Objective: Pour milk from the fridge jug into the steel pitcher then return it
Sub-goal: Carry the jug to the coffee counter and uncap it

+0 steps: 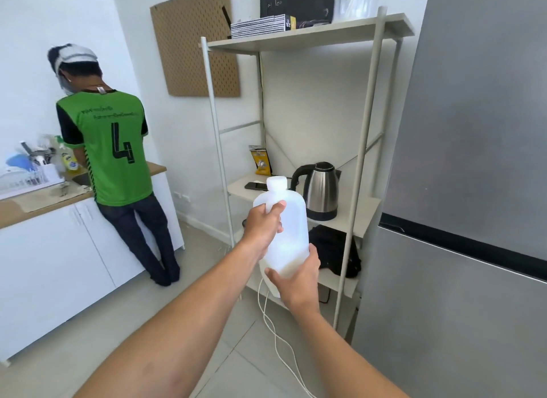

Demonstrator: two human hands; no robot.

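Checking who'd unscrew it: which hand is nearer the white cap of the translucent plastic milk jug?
Left. The left hand grips the translucent plastic milk jug just below its white cap; the right hand holds the jug's base, well below.

Small café back-kitchen. Chalkboard menu (pixel 297 0) reads "Caramel…" and "Tea". Tall steel fridge (pixel 473 160) at right, electric kettle (pixel 321 190) on open metal shelving unit (pixel 296 37). Wood tabletop (pixel 17 209) over white cabinets (pixel 53 255) carries sink (pixel 81 178), dish rack (pixel 26 178) and dish-soap bottle (pixel 69 159). A person (pixel 109 148) stands there. Pegboard (pixel 192 48) on wall, tiled floor (pixel 88 338).
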